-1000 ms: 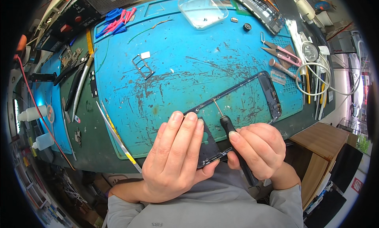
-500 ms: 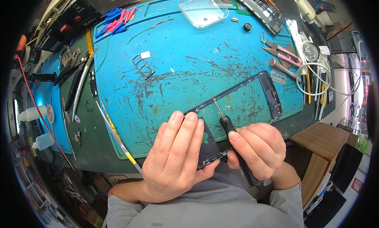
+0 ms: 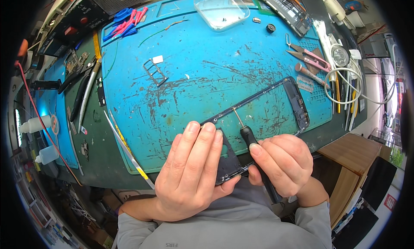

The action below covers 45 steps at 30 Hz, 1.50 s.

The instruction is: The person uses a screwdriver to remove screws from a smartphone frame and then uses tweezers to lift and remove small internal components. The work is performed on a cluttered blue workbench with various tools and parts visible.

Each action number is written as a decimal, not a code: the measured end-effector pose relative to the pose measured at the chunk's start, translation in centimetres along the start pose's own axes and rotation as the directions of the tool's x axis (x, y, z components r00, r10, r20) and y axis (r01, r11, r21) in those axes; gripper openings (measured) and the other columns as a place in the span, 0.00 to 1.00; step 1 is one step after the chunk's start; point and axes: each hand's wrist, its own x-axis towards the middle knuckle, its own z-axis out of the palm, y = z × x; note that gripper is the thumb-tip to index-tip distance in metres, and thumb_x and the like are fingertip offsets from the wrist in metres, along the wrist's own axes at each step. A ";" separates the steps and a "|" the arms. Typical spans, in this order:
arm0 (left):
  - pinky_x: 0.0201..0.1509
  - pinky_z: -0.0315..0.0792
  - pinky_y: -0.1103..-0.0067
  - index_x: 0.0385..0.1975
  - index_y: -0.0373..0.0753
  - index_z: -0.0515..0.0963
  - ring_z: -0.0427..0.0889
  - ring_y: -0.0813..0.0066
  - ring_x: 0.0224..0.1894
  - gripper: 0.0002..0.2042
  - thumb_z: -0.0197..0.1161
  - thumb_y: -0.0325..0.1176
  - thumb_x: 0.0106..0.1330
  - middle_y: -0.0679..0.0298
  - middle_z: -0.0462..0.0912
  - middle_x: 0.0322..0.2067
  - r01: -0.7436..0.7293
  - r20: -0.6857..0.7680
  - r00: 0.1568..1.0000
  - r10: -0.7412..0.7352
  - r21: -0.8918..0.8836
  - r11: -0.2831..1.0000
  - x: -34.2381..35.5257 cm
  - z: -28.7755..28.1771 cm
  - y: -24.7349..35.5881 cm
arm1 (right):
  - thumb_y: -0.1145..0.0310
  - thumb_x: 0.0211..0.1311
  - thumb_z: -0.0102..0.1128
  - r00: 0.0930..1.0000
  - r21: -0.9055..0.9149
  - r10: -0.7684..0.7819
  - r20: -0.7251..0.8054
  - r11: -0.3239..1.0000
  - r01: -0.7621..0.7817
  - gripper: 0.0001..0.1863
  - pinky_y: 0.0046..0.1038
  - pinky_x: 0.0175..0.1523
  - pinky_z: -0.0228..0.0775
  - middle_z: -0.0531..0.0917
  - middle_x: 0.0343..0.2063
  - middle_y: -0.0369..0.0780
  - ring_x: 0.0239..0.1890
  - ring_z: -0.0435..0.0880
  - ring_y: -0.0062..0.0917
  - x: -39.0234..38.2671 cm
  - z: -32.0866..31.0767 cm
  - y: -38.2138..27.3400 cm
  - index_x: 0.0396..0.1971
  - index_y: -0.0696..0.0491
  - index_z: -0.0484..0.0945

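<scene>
A dark rectangular phone frame [image 3: 296,103] lies slantwise at the near edge of the blue work mat [image 3: 207,76], its middle an open hole through which the mat shows. Over its left end rests my left hand [image 3: 189,171], fingers together on top and thumb at the near edge, gripping it. My right hand [image 3: 282,163] is closed round the black handle of a screwdriver [image 3: 249,137]. The thin metal shaft points away from me, and its tip meets the frame's far long rail. Part of the frame's left end is hidden beneath my left fingers.
At the back stands a clear plastic tub [image 3: 222,12] with tiny parts. A SIM tray [image 3: 154,72] lies left of centre. Pink-handled scissors [image 3: 312,59], a razor blade [image 3: 305,83] and a coiled white cable [image 3: 345,85] are at right. Tweezers [image 3: 129,152] lie at left.
</scene>
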 end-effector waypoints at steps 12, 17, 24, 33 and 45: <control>0.63 0.84 0.55 0.56 0.23 0.84 0.84 0.40 0.63 0.34 0.59 0.57 0.78 0.43 0.85 0.58 -0.009 0.002 1.000 0.009 -0.002 1.000 0.0 0.0 -0.1 | 0.65 0.70 0.68 1.000 -0.007 0.002 -0.020 1.000 -0.002 0.12 0.27 0.38 0.83 0.87 0.37 0.37 0.38 0.85 0.26 0.0 0.1 0.0 0.43 0.57 0.92; 0.64 0.83 0.55 0.57 0.24 0.84 0.84 0.40 0.63 0.34 0.59 0.57 0.78 0.43 0.85 0.58 -0.007 0.006 1.000 0.007 -0.005 1.000 0.0 0.0 -0.1 | 0.65 0.71 0.68 1.000 0.027 0.008 -0.009 1.000 -0.007 0.13 0.29 0.41 0.87 0.88 0.38 0.40 0.41 0.86 0.28 -0.3 -0.2 0.0 0.45 0.60 0.91; 0.64 0.84 0.55 0.56 0.24 0.84 0.84 0.41 0.63 0.33 0.60 0.56 0.77 0.44 0.86 0.58 0.002 -0.006 1.000 -0.002 -0.005 1.000 0.0 0.0 0.0 | 0.65 0.72 0.68 0.999 0.043 0.011 -0.037 0.999 -0.009 0.14 0.31 0.42 0.89 0.88 0.40 0.41 0.42 0.87 0.30 -0.7 -0.1 0.1 0.46 0.61 0.90; 0.63 0.84 0.56 0.55 0.23 0.85 0.85 0.41 0.62 0.33 0.61 0.56 0.76 0.44 0.86 0.57 0.005 -0.002 1.000 -0.005 -0.006 1.000 0.0 -0.1 0.0 | 0.63 0.72 0.68 0.994 0.202 0.084 -0.070 0.977 -0.068 0.16 0.34 0.43 0.91 0.87 0.39 0.44 0.40 0.88 0.32 -1.1 -0.7 0.6 0.49 0.61 0.87; 0.64 0.84 0.55 0.57 0.22 0.81 0.84 0.38 0.61 0.35 0.59 0.59 0.78 0.40 0.85 0.56 0.011 -0.029 0.999 -0.014 -0.096 0.995 0.0 0.1 -0.2 | 0.55 0.75 0.67 0.995 0.137 0.060 -0.079 0.989 -0.049 0.19 0.36 0.44 0.90 0.86 0.41 0.44 0.39 0.89 0.33 -0.9 -0.7 0.2 0.49 0.58 0.83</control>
